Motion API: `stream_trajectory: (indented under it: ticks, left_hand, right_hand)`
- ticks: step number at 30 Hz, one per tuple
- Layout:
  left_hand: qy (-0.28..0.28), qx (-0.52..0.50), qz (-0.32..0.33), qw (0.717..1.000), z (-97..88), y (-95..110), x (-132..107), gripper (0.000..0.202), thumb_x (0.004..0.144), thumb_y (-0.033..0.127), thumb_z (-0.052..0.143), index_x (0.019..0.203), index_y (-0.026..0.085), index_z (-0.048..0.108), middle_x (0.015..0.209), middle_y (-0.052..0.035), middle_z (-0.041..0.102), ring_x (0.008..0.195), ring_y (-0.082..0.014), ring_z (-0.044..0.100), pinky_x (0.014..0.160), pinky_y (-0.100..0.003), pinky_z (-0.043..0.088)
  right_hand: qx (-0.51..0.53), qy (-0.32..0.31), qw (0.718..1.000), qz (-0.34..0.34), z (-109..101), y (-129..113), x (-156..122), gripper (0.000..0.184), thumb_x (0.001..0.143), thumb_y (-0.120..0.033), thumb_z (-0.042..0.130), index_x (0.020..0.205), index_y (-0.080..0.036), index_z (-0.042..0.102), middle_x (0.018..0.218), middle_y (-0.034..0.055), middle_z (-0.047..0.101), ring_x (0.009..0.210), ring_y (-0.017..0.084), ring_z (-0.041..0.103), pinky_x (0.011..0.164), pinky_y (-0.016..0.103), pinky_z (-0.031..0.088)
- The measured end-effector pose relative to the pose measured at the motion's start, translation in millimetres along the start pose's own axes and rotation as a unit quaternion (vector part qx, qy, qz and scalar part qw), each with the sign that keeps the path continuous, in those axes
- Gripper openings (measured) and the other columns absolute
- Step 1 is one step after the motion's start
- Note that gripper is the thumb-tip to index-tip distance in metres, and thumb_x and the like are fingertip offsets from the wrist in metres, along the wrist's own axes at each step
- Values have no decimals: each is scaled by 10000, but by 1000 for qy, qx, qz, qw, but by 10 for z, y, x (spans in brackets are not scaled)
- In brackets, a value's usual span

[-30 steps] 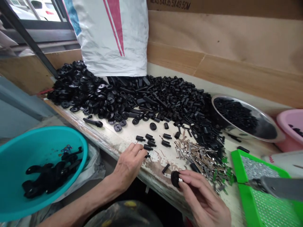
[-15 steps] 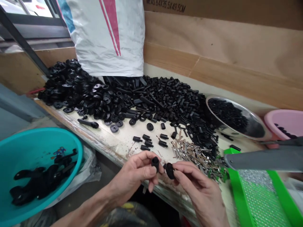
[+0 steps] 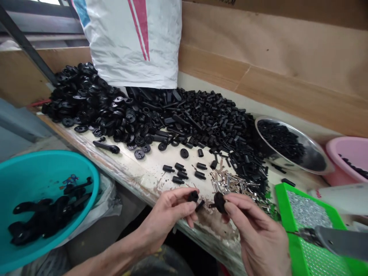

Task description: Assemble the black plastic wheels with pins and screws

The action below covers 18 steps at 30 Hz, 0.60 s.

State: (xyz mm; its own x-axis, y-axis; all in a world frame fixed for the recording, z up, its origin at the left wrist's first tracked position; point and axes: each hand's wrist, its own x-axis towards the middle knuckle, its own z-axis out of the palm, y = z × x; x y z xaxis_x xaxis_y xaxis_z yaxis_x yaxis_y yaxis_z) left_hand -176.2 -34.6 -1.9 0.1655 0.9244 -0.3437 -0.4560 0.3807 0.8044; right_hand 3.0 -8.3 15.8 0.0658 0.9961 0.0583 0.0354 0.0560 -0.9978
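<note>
Hundreds of black parts (image 3: 201,115) lie heaped beyond both hands; a teal basin (image 3: 43,168) sits left of the left hand (image 3: 169,214); a green tray (image 3: 280,195) lies beside the right hand (image 3: 258,237), pinched on a black wheel (image 3: 220,202); the left hand clamps a small black sleeve (image 3: 193,196) just beside it.

Own body, head view: hands and clothing.
Left hand (image 3: 169,214) and right hand (image 3: 255,234) are showing bare, forearms (image 3: 115,253) uncovered; person is wearing a dark garment (image 3: 155,264) with yellowish patches, showing low centre.
</note>
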Motion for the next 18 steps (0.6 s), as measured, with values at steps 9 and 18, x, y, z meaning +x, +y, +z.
stream_trajectory:
  ticks: [9, 18]
  left_hand:
    - [41, 59, 29, 997, 12, -75, 36, 230, 743, 195, 707, 956, 166, 627, 541, 45, 577, 479, -105, 540, 461, -199, 441]
    - [12, 33, 28, 999, 7, -35, 32, 227, 776, 239, 704, 979, 162, 635, 587, 30, 610, 497, -95, 555, 485, -188, 466]
  right_hand:
    - [-57, -31, 998, -1, 207, -72, 33, 55, 749, -249, 751, 801, -246, 767, 907, 26, 681, 610, 103, 643, 518, 161, 556]
    - [-145, -85, 986, -24, 194, -89, 81, 69, 758, -268, 730, 790, -216, 762, 871, 51, 695, 653, 143, 662, 537, 191, 572]
